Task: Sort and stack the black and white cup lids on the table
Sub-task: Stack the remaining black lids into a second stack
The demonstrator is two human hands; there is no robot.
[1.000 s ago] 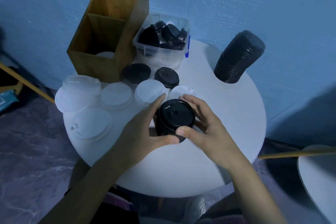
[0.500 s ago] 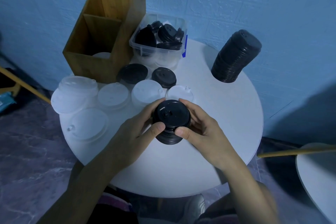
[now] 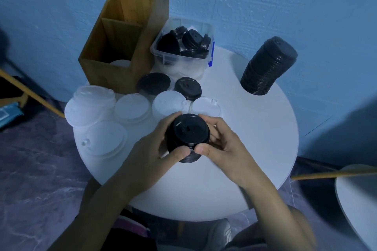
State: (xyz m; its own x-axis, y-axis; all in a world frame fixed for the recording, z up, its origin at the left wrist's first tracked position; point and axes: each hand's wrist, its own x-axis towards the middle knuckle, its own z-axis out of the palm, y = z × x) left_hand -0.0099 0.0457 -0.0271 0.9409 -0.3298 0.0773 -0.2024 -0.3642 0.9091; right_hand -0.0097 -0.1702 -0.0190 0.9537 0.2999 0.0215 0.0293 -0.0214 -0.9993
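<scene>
Both hands are gripping a short black stack [image 3: 187,134] of lids over the middle of the desk [image 3: 251,128].

The left hand [image 3: 151,149] is curling round the stack's left side and the right hand [image 3: 222,144] is pinching its right side, with the two thumb tips almost meeting on the near edge. Whether the stack's base is touching the desk cannot be told. Just behind it, four white lids [image 3: 168,102] are sitting in a row, with a fifth [image 3: 106,138] lying nearer on the left. Two black lids [image 3: 153,83] are lying behind that row. A clear bin [image 3: 179,61] at the back is holding loose black lids, with a wooden box [image 3: 114,73] standing to its left. A tall stack [image 3: 268,65] of black lids is standing well apart at the right rear.
</scene>
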